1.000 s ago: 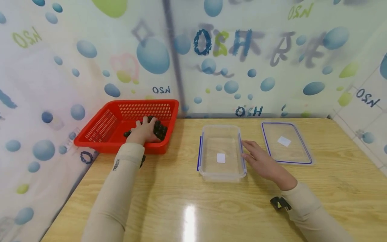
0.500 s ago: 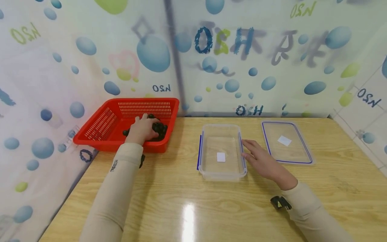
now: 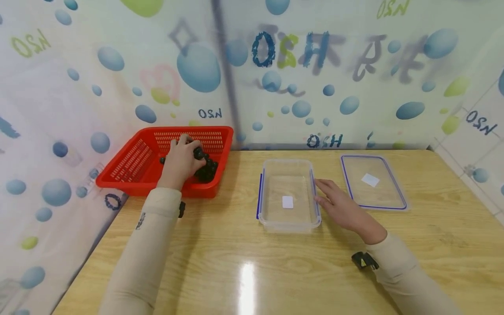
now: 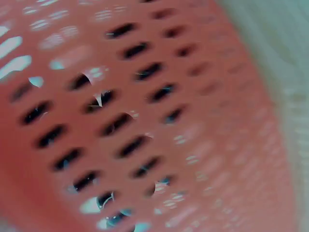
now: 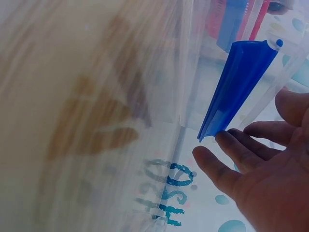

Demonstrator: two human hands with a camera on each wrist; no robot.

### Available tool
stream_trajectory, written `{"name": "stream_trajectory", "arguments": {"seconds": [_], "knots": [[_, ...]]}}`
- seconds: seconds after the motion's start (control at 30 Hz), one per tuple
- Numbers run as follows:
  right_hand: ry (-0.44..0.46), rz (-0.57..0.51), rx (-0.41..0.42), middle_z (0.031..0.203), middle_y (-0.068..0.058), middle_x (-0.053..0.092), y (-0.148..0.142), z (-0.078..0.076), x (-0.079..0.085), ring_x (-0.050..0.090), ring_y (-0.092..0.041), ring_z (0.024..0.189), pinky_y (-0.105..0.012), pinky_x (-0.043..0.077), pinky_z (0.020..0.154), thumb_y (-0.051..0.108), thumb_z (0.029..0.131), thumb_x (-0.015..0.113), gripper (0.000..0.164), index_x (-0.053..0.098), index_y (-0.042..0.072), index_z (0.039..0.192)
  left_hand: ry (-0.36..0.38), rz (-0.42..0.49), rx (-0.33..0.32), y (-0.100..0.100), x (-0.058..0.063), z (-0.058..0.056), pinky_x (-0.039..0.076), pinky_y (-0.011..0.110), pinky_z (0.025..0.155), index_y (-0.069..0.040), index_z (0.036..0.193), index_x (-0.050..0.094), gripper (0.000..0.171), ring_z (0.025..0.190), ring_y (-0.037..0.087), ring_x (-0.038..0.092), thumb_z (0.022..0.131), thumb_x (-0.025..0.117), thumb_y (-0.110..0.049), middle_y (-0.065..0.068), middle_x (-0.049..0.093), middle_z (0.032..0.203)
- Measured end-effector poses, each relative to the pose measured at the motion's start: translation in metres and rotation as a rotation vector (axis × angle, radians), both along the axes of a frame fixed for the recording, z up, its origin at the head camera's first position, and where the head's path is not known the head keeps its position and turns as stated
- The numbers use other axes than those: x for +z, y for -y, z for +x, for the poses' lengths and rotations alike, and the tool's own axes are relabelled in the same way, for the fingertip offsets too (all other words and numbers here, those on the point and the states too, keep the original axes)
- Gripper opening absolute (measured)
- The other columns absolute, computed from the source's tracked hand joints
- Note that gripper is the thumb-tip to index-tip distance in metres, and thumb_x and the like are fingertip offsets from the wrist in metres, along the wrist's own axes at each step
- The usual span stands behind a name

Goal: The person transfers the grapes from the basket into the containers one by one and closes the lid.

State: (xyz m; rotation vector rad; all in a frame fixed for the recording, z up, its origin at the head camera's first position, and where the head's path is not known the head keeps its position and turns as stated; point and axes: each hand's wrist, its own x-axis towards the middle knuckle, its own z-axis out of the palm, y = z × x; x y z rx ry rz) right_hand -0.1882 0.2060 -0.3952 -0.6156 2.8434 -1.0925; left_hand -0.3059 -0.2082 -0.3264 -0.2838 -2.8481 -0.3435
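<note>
A red slotted basket (image 3: 134,190) stands at the left of the table. In it lies a cluster of small, dark, shiny round things (image 3: 205,169) that look like grapes. My left hand (image 3: 180,161) reaches over the basket's front rim and grips part of this dark cluster between thumb and fingers. The left wrist view shows only the basket's slotted wall (image 4: 116,125). My right hand (image 3: 344,206) touches the right side of a clear plastic container (image 3: 287,186), fingers fairly straight. In the right wrist view its fingertips are by the container's blue latch flap (image 5: 236,89).
Right of the container lies a clear lid (image 3: 374,192) with a blue seal and a white label. The wooden table (image 3: 299,267) meets a patterned wall covering (image 3: 252,100) at the back and left. A white label (image 3: 288,202) shows within the container.
My left hand has risen a little inside the basket, and dark round things now show between its thumb and fingers. The right hand and the container have stayed in place.
</note>
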Motion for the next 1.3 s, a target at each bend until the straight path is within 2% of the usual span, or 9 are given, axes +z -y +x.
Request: {"name": "stream_trajectory", "arguments": {"seconds": [0.13, 0.27, 0.43, 0.6, 0.7, 0.83, 1.07, 1.3], "knots": [[0.012, -0.004, 0.002, 0.148, -0.032, 0.029, 0.0, 0.0, 0.001, 0.027, -0.049, 0.136, -0.062, 0.024, 0.107, 0.01, 0.105, 0.044, 0.052, 0.026, -0.011, 0.149, -0.063, 0.014, -0.041, -0.012, 0.014, 0.005, 0.051, 0.056, 0.08, -0.01, 0.121, 0.065, 0.037, 0.109, 0.04, 0.037, 0.086, 0.074, -0.017, 0.018, 0.042, 0.13], [0.012, -0.01, 0.006, 0.148, -0.032, 0.028, -0.001, -0.001, 0.001, 0.028, -0.05, 0.136, -0.062, 0.025, 0.107, 0.009, 0.105, 0.044, 0.052, 0.026, -0.012, 0.149, -0.126, 0.019, -0.097, -0.03, 0.031, 0.015, 0.052, 0.057, 0.081, -0.011, 0.12, 0.065, 0.034, 0.112, 0.04, 0.037, 0.087, 0.072, -0.016, 0.017, 0.041, 0.133], [0.002, -0.013, 0.002, 0.148, -0.032, 0.028, -0.002, -0.001, 0.0, 0.028, -0.049, 0.135, -0.062, 0.026, 0.107, 0.01, 0.105, 0.044, 0.052, 0.026, -0.011, 0.149, -0.243, 0.011, -0.216, -0.06, 0.049, 0.029, 0.053, 0.056, 0.079, -0.012, 0.116, 0.066, 0.03, 0.114, 0.043, 0.04, 0.087, 0.072, -0.016, 0.018, 0.045, 0.133], [-0.019, 0.004, 0.024, 0.148, -0.032, 0.03, 0.0, -0.001, 0.0, 0.029, -0.049, 0.135, -0.062, 0.027, 0.106, 0.011, 0.106, 0.044, 0.052, 0.027, -0.012, 0.148, -0.333, 0.006, -0.329, -0.09, 0.057, 0.043, 0.053, 0.051, 0.078, -0.012, 0.114, 0.067, 0.03, 0.109, 0.043, 0.042, 0.085, 0.074, -0.016, 0.018, 0.047, 0.129], [-0.028, 0.013, 0.02, 0.147, -0.031, 0.03, 0.001, -0.002, -0.002, 0.031, -0.048, 0.135, -0.061, 0.029, 0.106, 0.01, 0.105, 0.044, 0.051, 0.027, -0.012, 0.148, -0.352, -0.005, -0.399, -0.11, 0.057, 0.046, 0.053, 0.047, 0.077, -0.012, 0.114, 0.067, 0.032, 0.105, 0.04, 0.043, 0.084, 0.076, -0.016, 0.017, 0.046, 0.127], [-0.035, 0.013, 0.012, 0.147, -0.031, 0.031, 0.0, -0.002, -0.002, 0.031, -0.048, 0.135, -0.061, 0.028, 0.106, 0.009, 0.105, 0.044, 0.051, 0.028, -0.013, 0.148, -0.342, -0.046, -0.473, -0.139, 0.053, 0.05, 0.052, 0.045, 0.078, -0.015, 0.117, 0.065, 0.035, 0.103, 0.037, 0.044, 0.084, 0.076, -0.02, 0.015, 0.045, 0.128], [-0.034, 0.017, 0.018, 0.146, -0.032, 0.031, 0.001, -0.002, -0.001, 0.032, -0.049, 0.134, -0.062, 0.029, 0.105, 0.01, 0.105, 0.044, 0.051, 0.028, -0.013, 0.148, -0.303, -0.13, -0.561, -0.178, 0.037, 0.056, 0.052, 0.039, 0.079, -0.018, 0.119, 0.065, 0.033, 0.1, 0.034, 0.048, 0.087, 0.071, -0.025, 0.013, 0.047, 0.129], [-0.027, 0.022, 0.015, 0.147, -0.032, 0.031, 0.001, -0.002, -0.001, 0.032, -0.049, 0.134, -0.062, 0.029, 0.104, 0.009, 0.105, 0.045, 0.051, 0.027, -0.012, 0.148, -0.188, -0.225, -0.569, -0.209, 0.019, 0.058, 0.051, 0.035, 0.08, -0.023, 0.125, 0.062, 0.039, 0.104, 0.03, 0.048, 0.089, 0.071, -0.036, 0.009, 0.045, 0.131]]}}
